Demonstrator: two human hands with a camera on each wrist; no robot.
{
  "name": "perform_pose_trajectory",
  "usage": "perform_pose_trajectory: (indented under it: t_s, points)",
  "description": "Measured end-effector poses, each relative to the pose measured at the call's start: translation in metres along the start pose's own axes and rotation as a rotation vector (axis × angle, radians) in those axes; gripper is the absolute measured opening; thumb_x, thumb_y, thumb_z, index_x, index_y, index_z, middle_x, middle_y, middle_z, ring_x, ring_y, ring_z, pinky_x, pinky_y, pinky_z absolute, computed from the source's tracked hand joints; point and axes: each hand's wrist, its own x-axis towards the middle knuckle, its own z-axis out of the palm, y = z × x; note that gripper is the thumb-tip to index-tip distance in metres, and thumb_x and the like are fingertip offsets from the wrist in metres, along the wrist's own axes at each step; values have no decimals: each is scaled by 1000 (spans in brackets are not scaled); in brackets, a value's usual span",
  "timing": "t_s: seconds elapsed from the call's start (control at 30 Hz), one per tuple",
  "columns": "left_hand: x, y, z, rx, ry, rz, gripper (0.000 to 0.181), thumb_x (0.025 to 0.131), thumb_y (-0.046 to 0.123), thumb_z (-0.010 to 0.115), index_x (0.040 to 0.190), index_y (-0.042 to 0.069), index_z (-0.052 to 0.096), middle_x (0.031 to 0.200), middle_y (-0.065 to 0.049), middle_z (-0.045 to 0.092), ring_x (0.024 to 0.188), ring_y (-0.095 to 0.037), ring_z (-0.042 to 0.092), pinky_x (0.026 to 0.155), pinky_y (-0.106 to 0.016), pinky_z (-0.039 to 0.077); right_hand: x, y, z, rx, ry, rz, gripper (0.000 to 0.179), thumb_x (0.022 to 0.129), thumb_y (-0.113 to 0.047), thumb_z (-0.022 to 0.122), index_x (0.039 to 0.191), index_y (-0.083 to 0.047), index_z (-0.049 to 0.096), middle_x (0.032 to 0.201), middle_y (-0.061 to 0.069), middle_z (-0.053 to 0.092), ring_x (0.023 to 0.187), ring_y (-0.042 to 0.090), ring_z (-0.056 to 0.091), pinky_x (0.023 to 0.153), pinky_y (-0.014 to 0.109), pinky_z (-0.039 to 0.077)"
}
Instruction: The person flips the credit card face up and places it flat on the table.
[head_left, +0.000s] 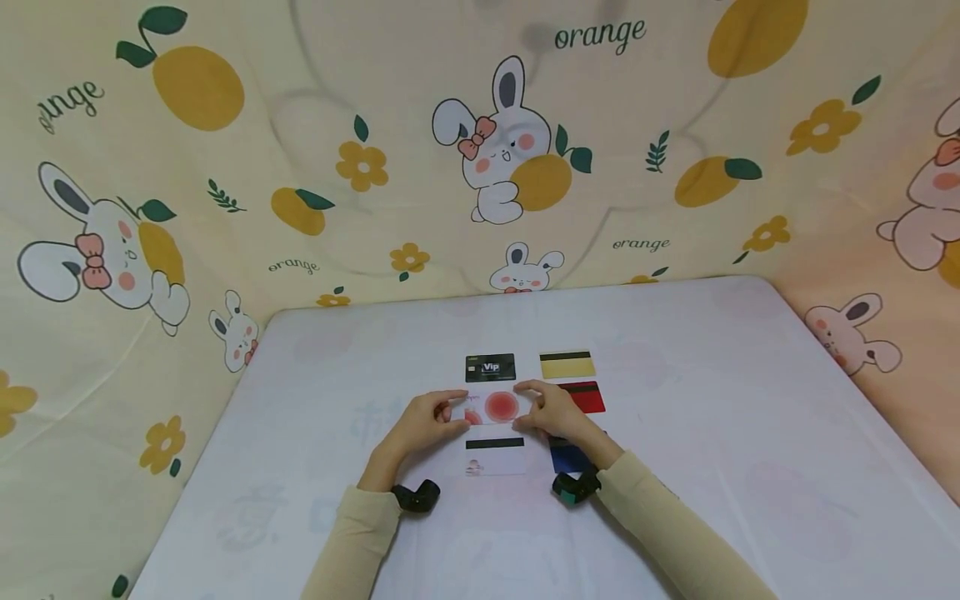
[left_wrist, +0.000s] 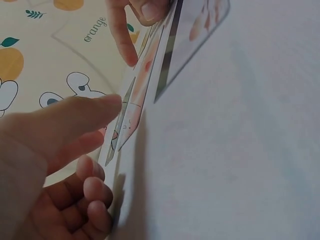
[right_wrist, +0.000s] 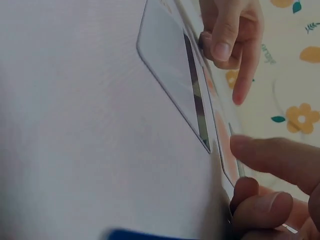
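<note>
Red-circled card [head_left: 495,407] between opposing fingers [head_left: 450,395]

Cream cloth [head_left: 420,50] printed with rabbits [head_left: 495,167], oranges [head_left: 198,87] and flowers [head_left: 362,166] behind and beside white table [head_left: 750,417]; faint shadows [head_left: 537,37] on cloth.

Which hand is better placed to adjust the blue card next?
Probably the right hand: its wrist overlaps the blue card in the head view, while the left hand is at the pink card's left edge.
</note>
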Motion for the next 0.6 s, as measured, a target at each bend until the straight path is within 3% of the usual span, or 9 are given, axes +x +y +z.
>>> perform_pose_trajectory:
  t_s: [0.27,0.6]
  points:
    - [-5,2,0,3,-9,45,42,84,16,72,125,7,64,70,2,49,62,-5,41,59,-16,34,-6,2,-4,12,-49,-98,54,79,-14,78,129,-7,58,56,-3,48,45,11,45,48,21,36]
    - [-13,6,1,-8,-18,41,41,85,19,72,125,9,65,71,2,47,66,-6,41,60,-17,35,-17,2,-8,54,-102,-105,52,80,-12,77,127,-5,58,59,-2,48,45,11,47,50,22,42]
